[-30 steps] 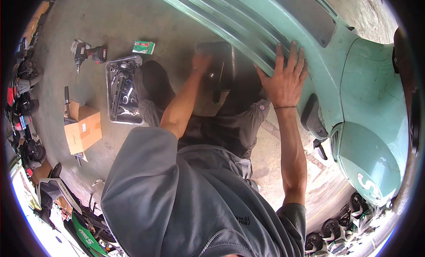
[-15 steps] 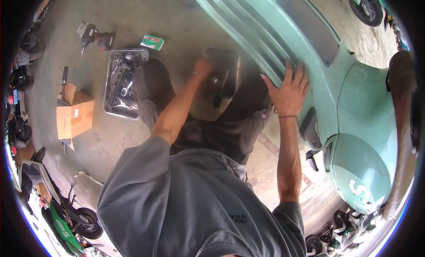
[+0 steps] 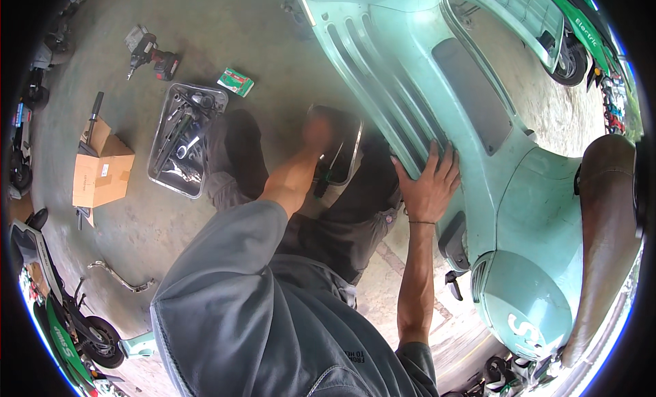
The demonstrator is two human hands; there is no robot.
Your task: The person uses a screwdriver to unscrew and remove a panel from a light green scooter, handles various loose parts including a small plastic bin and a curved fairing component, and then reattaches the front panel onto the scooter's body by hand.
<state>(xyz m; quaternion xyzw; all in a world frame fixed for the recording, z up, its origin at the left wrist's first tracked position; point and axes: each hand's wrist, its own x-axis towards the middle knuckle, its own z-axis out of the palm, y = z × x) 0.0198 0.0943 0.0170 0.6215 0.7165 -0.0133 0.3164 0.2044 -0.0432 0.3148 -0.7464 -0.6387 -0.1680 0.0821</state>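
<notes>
My right hand (image 3: 428, 189) rests with spread fingers on the ribbed mint-green floorboard of a scooter (image 3: 471, 171). Between my knees, my left hand (image 3: 317, 132) is smeared by motion, so its fingers do not show clearly. It is over the near left side of a dark tray (image 3: 357, 149) on the floor. A screwdriver-like tool with a dark handle (image 3: 321, 186) shows at the tray's near end. Part of that tray is hidden by my hand and leg.
A metal tray (image 3: 154, 151) of wrenches and sockets lies beside my left knee. Beyond it are a green-and-white small box (image 3: 235, 82) and a cordless impact driver (image 3: 154, 57). An open cardboard box (image 3: 102, 173) stands farther left, near a bent metal lever (image 3: 121, 277). Parked motorbikes (image 3: 102, 339) line the edges.
The view has shifted, showing more of the scooter's far side. My left hand stays blurred at the tray, its forearm now more foreshortened. My right hand keeps its place on the floorboard.
</notes>
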